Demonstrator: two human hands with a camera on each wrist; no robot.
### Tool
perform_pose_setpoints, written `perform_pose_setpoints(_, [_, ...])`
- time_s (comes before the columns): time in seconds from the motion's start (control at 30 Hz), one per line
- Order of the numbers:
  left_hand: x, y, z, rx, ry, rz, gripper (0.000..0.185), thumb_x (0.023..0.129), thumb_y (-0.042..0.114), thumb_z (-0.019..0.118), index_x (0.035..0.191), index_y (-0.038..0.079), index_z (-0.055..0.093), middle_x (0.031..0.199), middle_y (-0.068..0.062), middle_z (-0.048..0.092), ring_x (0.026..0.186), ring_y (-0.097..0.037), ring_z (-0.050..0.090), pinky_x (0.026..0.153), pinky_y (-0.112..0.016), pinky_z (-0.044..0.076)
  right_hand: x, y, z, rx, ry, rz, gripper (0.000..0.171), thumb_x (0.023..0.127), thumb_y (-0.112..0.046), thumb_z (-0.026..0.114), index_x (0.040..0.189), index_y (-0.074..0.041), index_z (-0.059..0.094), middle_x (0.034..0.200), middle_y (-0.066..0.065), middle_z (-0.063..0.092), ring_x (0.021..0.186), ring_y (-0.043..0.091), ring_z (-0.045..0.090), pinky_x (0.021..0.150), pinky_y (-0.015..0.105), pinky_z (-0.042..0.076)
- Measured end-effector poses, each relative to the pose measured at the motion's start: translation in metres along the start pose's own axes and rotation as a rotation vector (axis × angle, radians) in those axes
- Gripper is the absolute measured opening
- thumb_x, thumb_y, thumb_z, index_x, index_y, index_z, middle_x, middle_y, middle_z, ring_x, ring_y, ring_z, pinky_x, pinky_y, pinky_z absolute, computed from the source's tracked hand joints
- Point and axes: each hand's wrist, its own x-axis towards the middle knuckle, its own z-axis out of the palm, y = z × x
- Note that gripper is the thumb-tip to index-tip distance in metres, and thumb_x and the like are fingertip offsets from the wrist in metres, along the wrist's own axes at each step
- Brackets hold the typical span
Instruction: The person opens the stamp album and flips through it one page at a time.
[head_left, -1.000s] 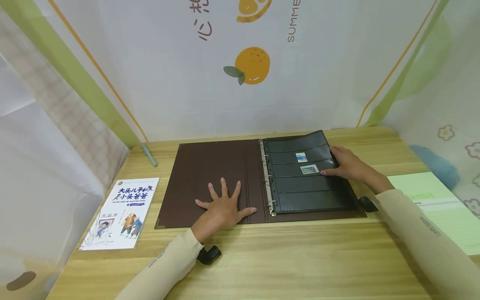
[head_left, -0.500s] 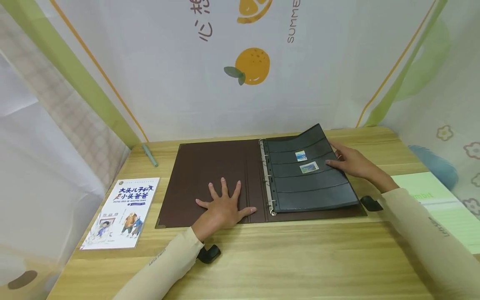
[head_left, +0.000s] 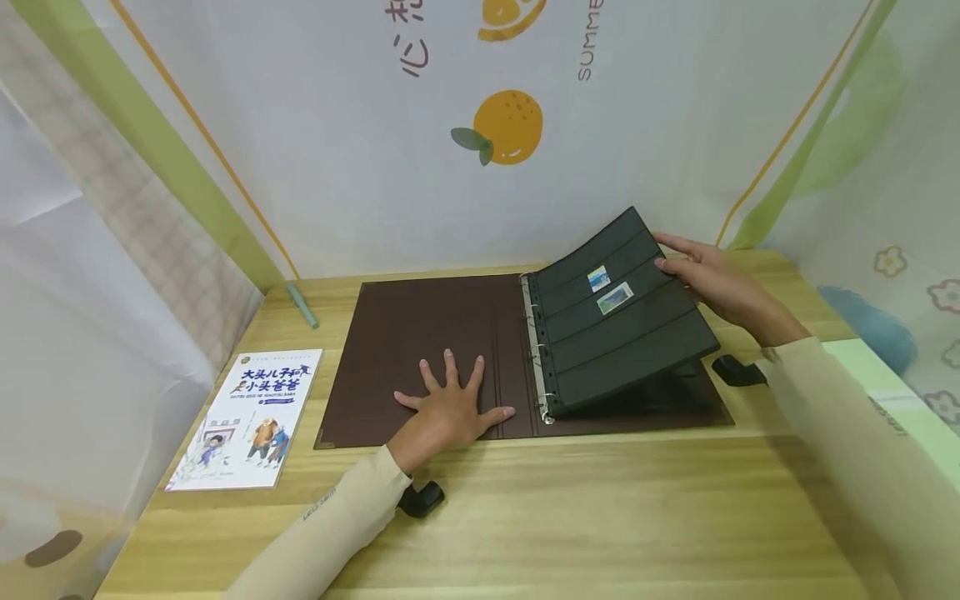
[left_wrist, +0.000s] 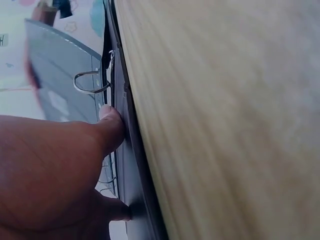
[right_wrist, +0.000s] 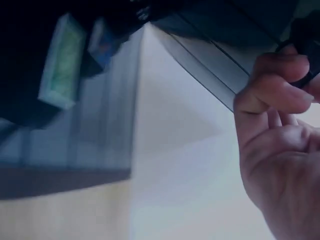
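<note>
A stamp album [head_left: 427,321] with a dark brown cover lies spread on the table. My left hand [head_left: 442,412] rests on the inside of its left cover, fingers splayed. Metal rings [left_wrist: 92,82] run along the spine, close to my left thumb in the left wrist view. With thumb and fingers my right hand [head_left: 712,279] pinches the outer edge of a black pocket page [head_left: 630,342], which slants up from the rings. Two stamps sit in its strips: a small blue one [head_left: 598,278] and a larger green one [head_left: 616,298].
A white picture book [head_left: 243,417] lies at the left, with a grey-green pen [head_left: 303,305] behind it. A light green sheet [head_left: 892,400] is at the right, partly under my right sleeve. A printed curtain [head_left: 637,150] hangs along the table's back edge.
My right hand has raised the black page from nearly flat to a steep slant, moving up and away from the table. The left hand stays in place on the cover.
</note>
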Motion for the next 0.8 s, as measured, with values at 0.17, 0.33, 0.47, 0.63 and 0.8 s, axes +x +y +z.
perform_pose_setpoints(0.17, [-0.001, 0.0, -0.003, -0.006, -0.005, -0.001, 0.093, 0.091, 0.078, 0.044, 0.164, 0.032, 0.008, 0.17, -0.02, -0.004, 0.151, -0.057, -0.005, 0.1, -0.089, 0.016, 0.006, -0.041, 0.012, 0.036, -0.005, -0.053, 0.064, 0.106, -0.031, 0.051, 0.163, -0.021, 0.023, 0.055, -0.019, 0.048, 0.046, 0.0, 0.044, 0.049, 0.024, 0.044])
perform_pose_setpoints(0.33, [-0.002, 0.001, -0.003, -0.005, -0.009, -0.009, 0.093, 0.091, 0.078, 0.045, 0.164, 0.033, 0.01, 0.17, -0.02, -0.003, 0.152, -0.056, -0.004, 0.101, -0.089, 0.017, 0.014, -0.077, 0.029, -0.017, -0.019, -0.102, 0.061, 0.105, -0.032, 0.053, 0.161, -0.025, 0.029, 0.051, -0.016, 0.033, 0.046, 0.005, 0.033, 0.052, 0.026, 0.042])
perform_pose_setpoints(0.47, [-0.001, -0.001, -0.001, 0.0, -0.005, -0.01, 0.093, 0.09, 0.079, 0.045, 0.164, 0.033, 0.01, 0.17, -0.019, -0.001, 0.152, -0.056, -0.003, 0.101, -0.088, 0.018, 0.023, -0.098, 0.042, -0.046, -0.013, -0.127, 0.059, 0.104, -0.032, 0.055, 0.159, -0.026, 0.034, 0.051, -0.012, 0.023, 0.045, 0.012, 0.024, 0.048, 0.029, 0.032])
perform_pose_setpoints(0.63, [0.0, 0.001, -0.001, 0.018, 0.001, -0.021, 0.094, 0.089, 0.08, 0.044, 0.164, 0.035, 0.01, 0.17, -0.019, -0.001, 0.153, -0.055, -0.003, 0.102, -0.087, 0.018, 0.033, -0.114, 0.057, -0.077, -0.001, -0.135, 0.057, 0.103, -0.03, 0.056, 0.157, -0.026, 0.039, 0.05, -0.011, 0.026, 0.043, 0.01, 0.027, 0.048, 0.028, 0.032])
perform_pose_setpoints(0.8, [-0.001, 0.001, -0.004, 0.043, 0.0, -0.031, 0.094, 0.089, 0.081, 0.043, 0.163, 0.035, 0.01, 0.17, -0.018, 0.0, 0.153, -0.054, -0.001, 0.103, -0.087, 0.02, 0.04, -0.123, 0.07, -0.078, -0.011, -0.136, 0.057, 0.102, -0.029, 0.057, 0.157, -0.025, 0.04, 0.051, -0.011, 0.026, 0.046, 0.008, 0.03, 0.047, 0.026, 0.033])
